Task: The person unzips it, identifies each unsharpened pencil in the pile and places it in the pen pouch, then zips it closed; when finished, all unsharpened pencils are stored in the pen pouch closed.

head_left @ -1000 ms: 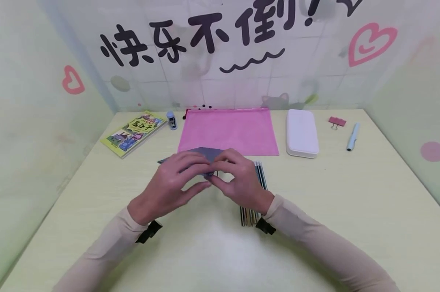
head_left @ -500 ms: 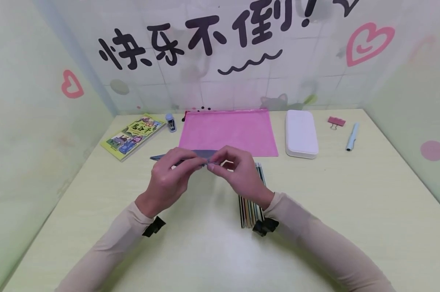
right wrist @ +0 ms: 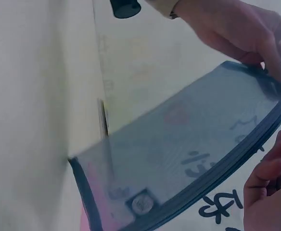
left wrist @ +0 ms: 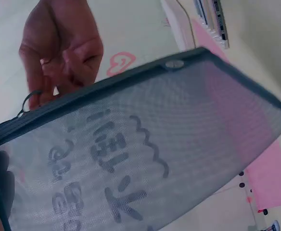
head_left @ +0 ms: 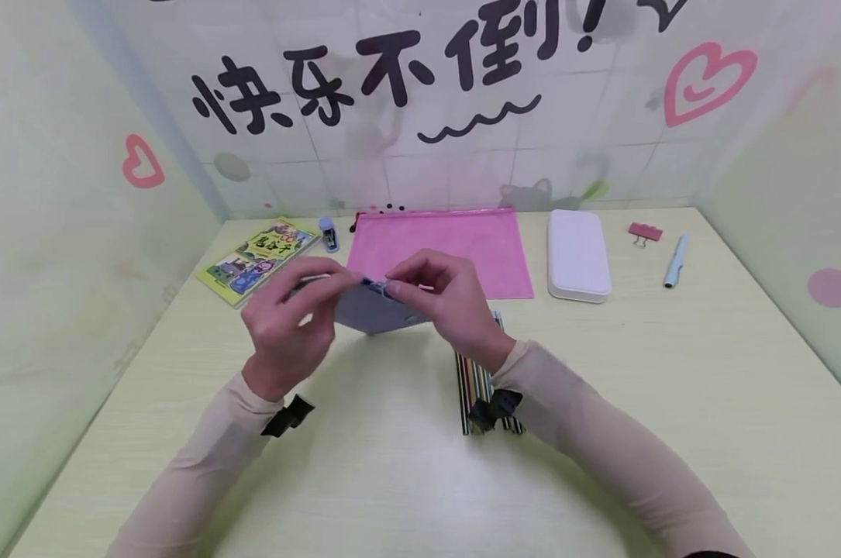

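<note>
Both hands hold a grey-blue mesh zip pouch (head_left: 374, 311) up off the table, its face tilted toward me. My left hand (head_left: 329, 283) grips the pouch's top edge at the left. My right hand (head_left: 395, 285) pinches the zip pull at that same edge. In the left wrist view the pouch (left wrist: 145, 159) fills the frame and the right hand (left wrist: 42, 91) pinches a small ring pull (left wrist: 31, 100). The right wrist view shows the pouch (right wrist: 179, 159) from below, with the left hand (right wrist: 261, 57) on its upper corner.
A bundle of pencils (head_left: 477, 384) lies under my right wrist. Behind are a pink mesh pouch (head_left: 455, 252), a white case (head_left: 577, 254), a pink binder clip (head_left: 645, 232), a blue pen (head_left: 674, 262), a picture book (head_left: 256, 252) and a small blue-white item (head_left: 329, 232).
The grey pouch has come up off the table and swung from flat to nearly upright. Both hands rose with it and moved a little away from me.
</note>
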The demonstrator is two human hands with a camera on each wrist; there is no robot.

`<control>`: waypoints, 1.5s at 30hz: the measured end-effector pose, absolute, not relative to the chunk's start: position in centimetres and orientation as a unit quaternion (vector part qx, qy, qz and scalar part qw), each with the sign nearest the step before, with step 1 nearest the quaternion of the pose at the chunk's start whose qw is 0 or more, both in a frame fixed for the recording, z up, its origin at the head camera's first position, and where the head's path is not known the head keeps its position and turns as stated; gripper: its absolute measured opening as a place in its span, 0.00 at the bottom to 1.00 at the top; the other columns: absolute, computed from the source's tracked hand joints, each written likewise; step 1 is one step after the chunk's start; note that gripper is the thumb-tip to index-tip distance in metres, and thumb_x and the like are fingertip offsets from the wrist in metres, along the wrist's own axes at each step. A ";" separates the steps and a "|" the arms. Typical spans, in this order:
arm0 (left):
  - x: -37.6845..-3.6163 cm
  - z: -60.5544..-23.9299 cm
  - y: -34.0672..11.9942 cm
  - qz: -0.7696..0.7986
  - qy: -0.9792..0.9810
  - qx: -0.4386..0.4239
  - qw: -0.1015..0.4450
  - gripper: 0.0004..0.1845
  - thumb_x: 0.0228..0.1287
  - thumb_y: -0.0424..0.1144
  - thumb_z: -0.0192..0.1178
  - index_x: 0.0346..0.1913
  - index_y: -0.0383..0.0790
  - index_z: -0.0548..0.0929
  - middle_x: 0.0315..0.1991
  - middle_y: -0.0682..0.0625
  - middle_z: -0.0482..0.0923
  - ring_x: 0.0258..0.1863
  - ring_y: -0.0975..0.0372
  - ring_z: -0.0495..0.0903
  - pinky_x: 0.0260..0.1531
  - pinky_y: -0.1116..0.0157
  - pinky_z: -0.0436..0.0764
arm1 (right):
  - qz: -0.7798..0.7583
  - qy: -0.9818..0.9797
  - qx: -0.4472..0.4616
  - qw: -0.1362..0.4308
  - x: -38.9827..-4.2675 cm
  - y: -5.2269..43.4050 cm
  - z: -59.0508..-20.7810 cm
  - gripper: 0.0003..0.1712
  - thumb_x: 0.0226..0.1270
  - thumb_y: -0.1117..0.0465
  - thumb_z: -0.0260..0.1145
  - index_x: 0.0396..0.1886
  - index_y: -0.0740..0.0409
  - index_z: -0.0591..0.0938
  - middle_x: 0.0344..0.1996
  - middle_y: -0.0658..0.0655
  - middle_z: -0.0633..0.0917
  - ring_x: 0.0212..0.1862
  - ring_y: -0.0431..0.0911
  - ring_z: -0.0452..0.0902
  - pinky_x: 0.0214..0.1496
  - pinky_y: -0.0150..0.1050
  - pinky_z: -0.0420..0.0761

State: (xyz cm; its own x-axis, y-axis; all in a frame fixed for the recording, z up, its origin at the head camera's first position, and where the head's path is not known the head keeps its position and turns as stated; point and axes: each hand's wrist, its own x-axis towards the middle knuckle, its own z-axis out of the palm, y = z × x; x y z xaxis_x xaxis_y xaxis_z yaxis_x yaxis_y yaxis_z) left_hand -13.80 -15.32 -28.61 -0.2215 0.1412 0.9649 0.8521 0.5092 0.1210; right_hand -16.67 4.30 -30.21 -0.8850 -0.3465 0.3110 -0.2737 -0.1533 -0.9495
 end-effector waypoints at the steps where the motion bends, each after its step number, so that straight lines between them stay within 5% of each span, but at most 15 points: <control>1: -13.9 -28.3 -15.4 -0.356 -0.690 -0.347 0.526 0.07 0.55 0.19 0.66 0.34 0.31 0.90 0.30 0.36 0.84 0.30 0.49 0.83 0.52 0.75 0.81 | -0.719 0.653 -0.238 0.020 -16.8 4.3 -30.1 0.10 0.64 0.70 0.69 0.44 0.68 0.84 0.35 0.49 0.88 0.38 0.45 0.85 0.44 0.39 0.86; 10: -14.7 -25.9 -16.2 -0.415 -0.634 -0.295 0.581 0.08 0.57 0.20 0.62 0.28 0.30 0.89 0.25 0.35 0.82 0.26 0.49 0.80 0.40 0.75 0.79 | -0.696 0.682 -0.224 -0.004 -17.9 5.4 -31.1 0.10 0.64 0.67 0.70 0.44 0.66 0.86 0.35 0.49 0.88 0.37 0.43 0.83 0.42 0.36 0.84; 16: -15.4 -24.9 -17.3 -0.475 -0.609 -0.257 0.580 0.05 0.56 0.21 0.62 0.26 0.25 0.87 0.24 0.36 0.83 0.28 0.61 0.82 0.26 0.78 0.63 | -0.687 0.696 -0.209 0.004 -18.5 6.5 -32.0 0.10 0.64 0.67 0.70 0.44 0.66 0.86 0.35 0.49 0.88 0.37 0.45 0.83 0.41 0.34 0.84; 22: -16.6 -24.0 -18.8 -0.581 -0.560 -0.250 0.536 0.06 0.54 0.16 0.59 0.26 0.20 0.85 0.27 0.41 0.85 0.28 0.61 0.83 0.31 0.74 0.76 | -0.662 0.723 -0.194 0.021 -18.9 8.0 -33.2 0.09 0.64 0.67 0.70 0.43 0.66 0.86 0.33 0.50 0.88 0.34 0.43 0.79 0.37 0.32 0.78; 26: -17.6 -24.0 -20.1 -0.616 -0.555 -0.244 0.503 0.06 0.56 0.17 0.57 0.29 0.16 0.84 0.27 0.46 0.86 0.28 0.63 0.80 0.30 0.73 0.73 | -0.644 0.737 -0.198 0.058 -18.2 8.8 -33.8 0.07 0.63 0.67 0.71 0.41 0.63 0.86 0.33 0.51 0.87 0.34 0.44 0.80 0.39 0.35 0.80; 30: -18.8 -24.6 -21.3 -0.641 -0.580 -0.234 0.446 0.05 0.58 0.18 0.60 0.33 0.12 0.82 0.30 0.51 0.88 0.27 0.64 0.79 0.30 0.72 0.71 | -0.618 0.747 -0.220 0.108 -16.8 9.1 -34.4 0.05 0.63 0.67 0.70 0.39 0.60 0.86 0.32 0.54 0.86 0.35 0.50 0.81 0.39 0.40 0.81; 35: -20.6 -26.2 -22.4 -0.660 -0.651 -0.232 0.293 0.05 0.60 0.20 0.63 0.36 0.25 0.88 0.34 0.53 0.87 0.30 0.65 0.79 0.31 0.72 0.71 | -0.532 0.778 -0.311 0.124 -15.3 9.1 -35.2 0.03 0.64 0.66 0.69 0.37 0.57 0.86 0.31 0.55 0.88 0.31 0.42 0.78 0.32 0.31 0.76; 39: -22.0 -26.9 -22.1 -0.629 -0.724 -0.235 0.159 0.08 0.64 0.25 0.63 0.39 0.38 0.90 0.38 0.54 0.87 0.34 0.64 0.78 0.36 0.72 0.74 | -0.488 0.779 -0.388 0.067 -14.5 8.6 -35.1 0.05 0.68 0.65 0.66 0.40 0.55 0.87 0.33 0.53 0.89 0.32 0.36 0.76 0.27 0.28 0.72; 45: -24.1 -27.9 -19.2 -0.575 -0.765 -0.285 0.050 0.09 0.68 0.29 0.61 0.41 0.44 0.89 0.42 0.59 0.86 0.42 0.66 0.80 0.42 0.71 0.75 | -0.491 0.773 -0.400 -0.038 -14.3 7.4 -34.2 0.06 0.69 0.65 0.64 0.42 0.57 0.85 0.36 0.51 0.88 0.35 0.38 0.79 0.27 0.30 0.76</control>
State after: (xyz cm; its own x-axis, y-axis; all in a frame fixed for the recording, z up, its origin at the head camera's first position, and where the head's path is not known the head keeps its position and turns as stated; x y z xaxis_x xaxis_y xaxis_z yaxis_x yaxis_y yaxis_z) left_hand -24.12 -19.18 -27.91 -0.8330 0.3785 0.4035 0.4928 0.1760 0.8522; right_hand -14.34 7.39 -34.16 -0.6778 -0.5812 0.4503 -0.6549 0.1990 -0.7290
